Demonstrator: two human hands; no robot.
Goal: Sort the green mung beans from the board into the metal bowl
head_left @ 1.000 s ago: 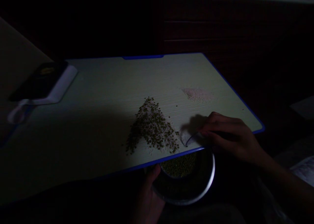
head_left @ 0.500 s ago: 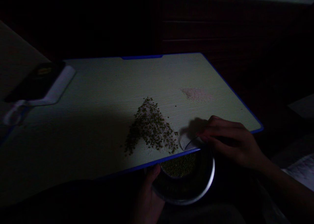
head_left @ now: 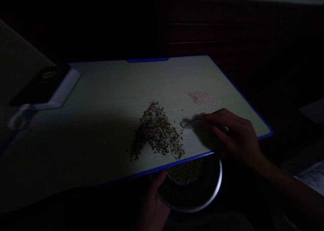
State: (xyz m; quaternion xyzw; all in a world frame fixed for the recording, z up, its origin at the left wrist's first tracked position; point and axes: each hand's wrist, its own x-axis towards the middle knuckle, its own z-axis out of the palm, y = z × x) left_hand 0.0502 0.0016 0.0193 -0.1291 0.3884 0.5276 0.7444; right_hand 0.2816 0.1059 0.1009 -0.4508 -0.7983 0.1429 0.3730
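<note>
A pile of green beans mixed with pale grains [head_left: 157, 131] lies near the front edge of a light table with a blue rim [head_left: 101, 99]. My right hand [head_left: 233, 134] is closed on a small spoon [head_left: 188, 123], whose bowl rests on the table just right of the pile. Below the table's front edge my left hand [head_left: 154, 204] grips a round metal bowl [head_left: 217, 185] by its left rim; green beans [head_left: 184, 172] show inside the bowl.
A small patch of pinkish-white grains [head_left: 204, 97] lies on the table farther back right. A dark device on a white base [head_left: 47, 85] sits at the left edge. The surroundings are very dark; papers [head_left: 311, 175] lie at the right.
My right hand has moved the spoon up and left, away from the table edge above the bowl, to a spot beside the pile. The left hand and bowl stayed put.
</note>
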